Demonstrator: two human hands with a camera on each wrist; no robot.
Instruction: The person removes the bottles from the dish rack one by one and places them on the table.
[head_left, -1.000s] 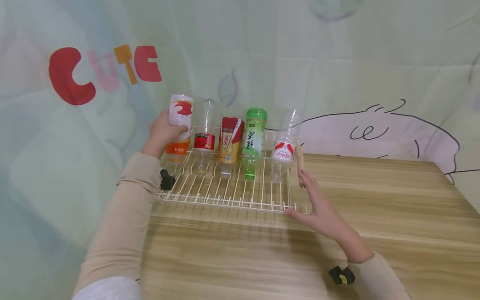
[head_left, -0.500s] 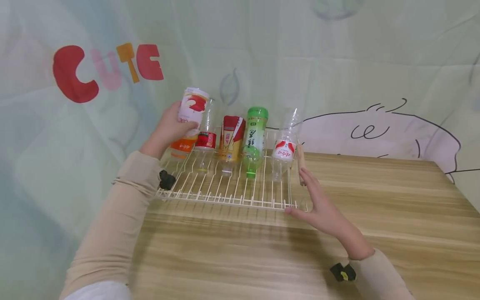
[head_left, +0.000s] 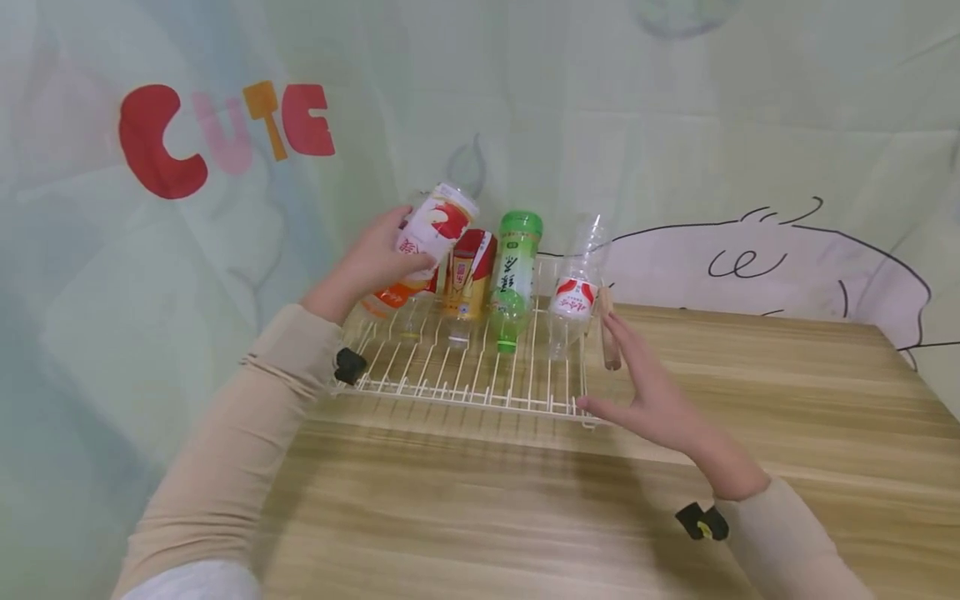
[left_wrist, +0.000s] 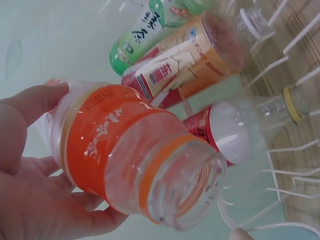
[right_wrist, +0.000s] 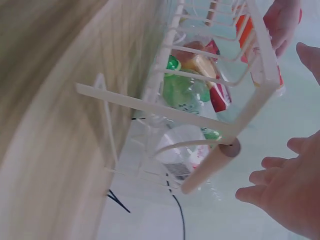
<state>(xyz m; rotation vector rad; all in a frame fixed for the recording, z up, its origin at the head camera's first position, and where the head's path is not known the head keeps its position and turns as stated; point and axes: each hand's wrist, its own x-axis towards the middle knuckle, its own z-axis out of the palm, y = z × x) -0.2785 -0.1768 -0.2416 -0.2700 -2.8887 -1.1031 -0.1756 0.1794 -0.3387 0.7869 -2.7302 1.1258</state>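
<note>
Presently, the left grip [head_left: 384, 265] clasps the tilted orange-labelled bottle [head_left: 442, 227] at eleven o'clock of the rack [head_left: 480, 403]; the right grip [head_left: 660, 408], spread, holds nothing. Probable step: repositioning; next move likely requires clearing neighbouring bottles [head_left: 517, 267].

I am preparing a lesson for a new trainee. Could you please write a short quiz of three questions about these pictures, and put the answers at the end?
1. Which hand holds the orange-and-white bottle? A) left; B) right; C) both.
2. True or false: the green bottle has its neck pointing up.
3. How many other bottles are in the wire rack?

Key:
1. A: the left hand grips it, tilted.
2. False: its neck points down.
3. Four: the green one, the red-and-yellow bottle, the clear bottle with a red label (mostly hidden in the head view), and the clear bottle with a white-and-red label.
</note>
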